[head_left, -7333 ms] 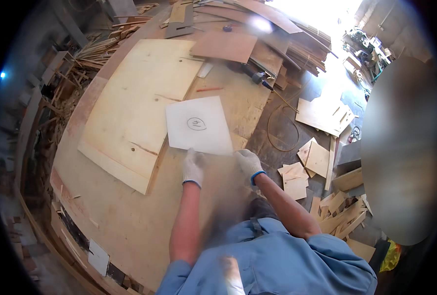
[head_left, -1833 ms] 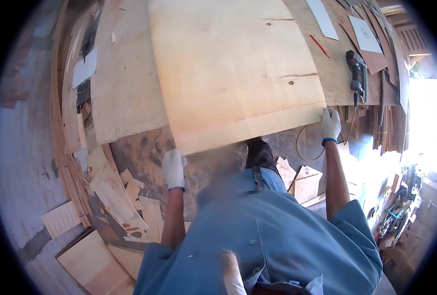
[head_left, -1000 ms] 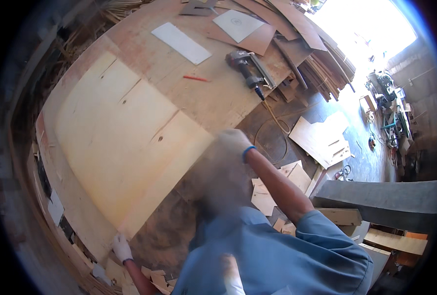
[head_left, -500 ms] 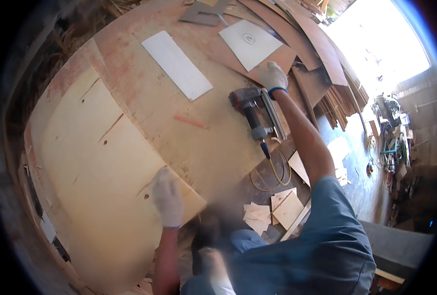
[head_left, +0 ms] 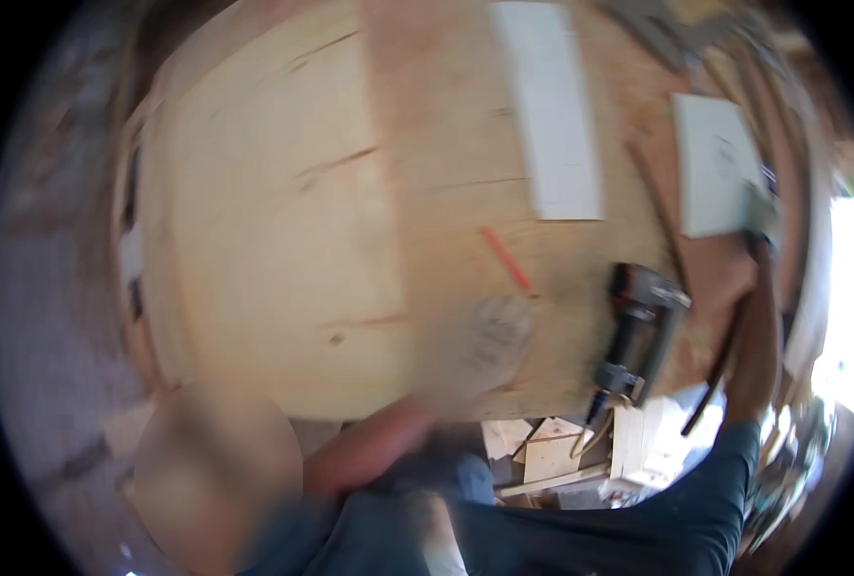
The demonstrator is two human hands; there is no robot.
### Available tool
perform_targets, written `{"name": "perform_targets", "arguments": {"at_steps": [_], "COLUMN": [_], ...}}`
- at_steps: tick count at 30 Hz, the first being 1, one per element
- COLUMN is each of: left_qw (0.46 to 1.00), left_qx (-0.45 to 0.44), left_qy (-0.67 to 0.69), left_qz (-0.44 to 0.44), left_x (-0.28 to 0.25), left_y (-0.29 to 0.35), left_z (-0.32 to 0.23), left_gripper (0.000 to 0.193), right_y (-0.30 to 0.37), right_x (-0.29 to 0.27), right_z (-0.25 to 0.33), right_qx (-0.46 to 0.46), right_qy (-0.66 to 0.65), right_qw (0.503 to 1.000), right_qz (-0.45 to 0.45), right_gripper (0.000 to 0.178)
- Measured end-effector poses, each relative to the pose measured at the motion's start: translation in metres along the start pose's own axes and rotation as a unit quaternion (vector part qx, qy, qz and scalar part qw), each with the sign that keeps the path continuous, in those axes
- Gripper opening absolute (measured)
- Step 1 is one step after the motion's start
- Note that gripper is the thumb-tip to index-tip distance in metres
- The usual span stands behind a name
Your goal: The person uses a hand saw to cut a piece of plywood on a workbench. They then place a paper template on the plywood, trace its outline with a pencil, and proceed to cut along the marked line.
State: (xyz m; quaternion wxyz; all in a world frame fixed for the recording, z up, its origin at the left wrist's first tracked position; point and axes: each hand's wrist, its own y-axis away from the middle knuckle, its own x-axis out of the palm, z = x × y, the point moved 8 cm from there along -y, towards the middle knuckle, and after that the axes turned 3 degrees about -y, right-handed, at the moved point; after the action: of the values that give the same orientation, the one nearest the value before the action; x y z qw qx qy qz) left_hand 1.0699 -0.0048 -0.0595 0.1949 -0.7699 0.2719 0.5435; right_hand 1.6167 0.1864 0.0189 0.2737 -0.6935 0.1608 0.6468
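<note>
My left hand (head_left: pixel 492 341), in a pale glove, is over the worktable (head_left: pixel 460 206) close to an orange-red pencil (head_left: pixel 507 261). Motion smears its fingers. At the right, my gloved right hand (head_left: pixel 765 219) meets the lower right edge of a white four-sided panel (head_left: pixel 713 168) with a mark on it; blur hides how the fingers lie. Between my hands a black and grey nail gun (head_left: pixel 638 326) rests on its side, its hose end toward me. A long white strip (head_left: pixel 552 115) lies farther back. Left of it, a large pale plywood sheet (head_left: pixel 273 211) covers the tabletop.
Wooden offcuts (head_left: pixel 552 456) lie below the table's near edge. A grey notched flat piece (head_left: pixel 649 34) sits at the far right, beside stacked brown boards (head_left: pixel 792 115). A blurred round tan shape (head_left: pixel 217 451) fills the lower left; I cannot tell what it is.
The whole view has turned and shifted, and it is more blurred. My left hand has come off the plywood sheet, rightward toward the pencil. My right hand reaches farther along the white panel's edge.
</note>
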Motion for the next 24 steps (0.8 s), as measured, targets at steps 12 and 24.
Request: {"name": "perform_targets", "arguments": {"at_steps": [12, 24], "left_qw": [0.991, 0.987], "left_qx": [-0.009, -0.021], "left_qy": [0.100, 0.110], "left_qz": [-0.090, -0.112], "left_x": [-0.066, -0.061], "left_y": [-0.007, 0.000], "left_z": [-0.002, 0.009], "left_gripper": [0.033, 0.027], "right_y": [-0.028, -0.019], "right_x": [0.050, 0.042], "right_z": [0.062, 0.091], "right_qx": [-0.045, -0.059], "right_qy": [0.039, 0.052], "right_qw": [0.995, 0.992], "right_qz": [0.083, 0.094], "right_gripper": [0.068, 0.068]}}
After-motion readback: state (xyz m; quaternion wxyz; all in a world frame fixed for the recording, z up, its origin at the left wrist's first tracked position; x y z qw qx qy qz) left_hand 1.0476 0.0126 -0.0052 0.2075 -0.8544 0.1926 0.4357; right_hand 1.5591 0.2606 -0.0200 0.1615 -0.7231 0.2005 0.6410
